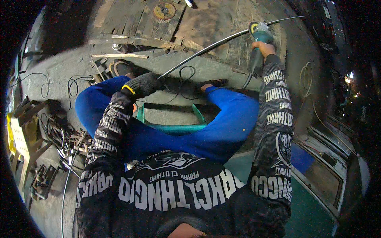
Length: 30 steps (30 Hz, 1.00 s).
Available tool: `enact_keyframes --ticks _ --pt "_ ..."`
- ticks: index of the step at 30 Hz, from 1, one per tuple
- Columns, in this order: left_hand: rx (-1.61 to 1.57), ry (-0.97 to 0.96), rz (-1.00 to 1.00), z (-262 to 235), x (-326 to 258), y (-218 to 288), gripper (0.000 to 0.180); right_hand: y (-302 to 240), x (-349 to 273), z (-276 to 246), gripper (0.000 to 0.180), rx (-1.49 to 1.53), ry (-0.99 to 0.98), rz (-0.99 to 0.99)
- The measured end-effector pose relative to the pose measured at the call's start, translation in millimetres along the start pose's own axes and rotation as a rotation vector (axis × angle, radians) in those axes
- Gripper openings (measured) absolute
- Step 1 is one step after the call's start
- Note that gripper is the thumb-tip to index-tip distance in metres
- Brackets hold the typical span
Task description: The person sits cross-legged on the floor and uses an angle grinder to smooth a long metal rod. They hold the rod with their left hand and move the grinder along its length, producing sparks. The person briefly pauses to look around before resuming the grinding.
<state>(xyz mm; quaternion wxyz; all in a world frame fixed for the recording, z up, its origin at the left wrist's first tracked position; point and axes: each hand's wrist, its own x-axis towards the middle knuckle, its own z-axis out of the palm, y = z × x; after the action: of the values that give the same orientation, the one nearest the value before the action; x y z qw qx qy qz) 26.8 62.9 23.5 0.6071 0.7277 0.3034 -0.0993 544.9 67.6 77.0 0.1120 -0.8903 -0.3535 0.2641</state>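
My left hand, in a dark knitted glove with a yellow cuff, is closed around the near end of a long thin metal rod. The rod slants up to the far right, over wooden boards. My bare right hand grips a teal angle grinder with the arm stretched forward. At its head, the grinder's yellowish disc is right beside the rod; whether they touch I cannot tell. A dark power cord runs from the grinder's rear toward my legs.
Wooden boards lie ahead, bearing a loose round disc. A wooden strip and a small can sit before them. Between my legs is a green metal frame. Left are a pale plastic chair and scrap metal.
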Motion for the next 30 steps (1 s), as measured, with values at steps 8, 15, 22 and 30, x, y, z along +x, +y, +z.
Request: enact_keyframes --ticks 8,15,22,30 --pt "0.313 0.033 0.285 4 -15 -14 0.019 -37 -99 45 0.070 -0.046 0.031 0.078" --pt "0.185 0.048 0.437 8 -16 -27 0.019 -69 -180 83 0.069 -0.128 0.009 0.029" --pt "0.480 0.008 0.430 6 -16 -16 0.019 -90 -240 99 0.079 -0.124 -0.077 0.003" --pt "0.755 0.169 0.671 15 -7 -36 0.015 -101 -283 139 0.063 -0.106 -0.024 -0.144"
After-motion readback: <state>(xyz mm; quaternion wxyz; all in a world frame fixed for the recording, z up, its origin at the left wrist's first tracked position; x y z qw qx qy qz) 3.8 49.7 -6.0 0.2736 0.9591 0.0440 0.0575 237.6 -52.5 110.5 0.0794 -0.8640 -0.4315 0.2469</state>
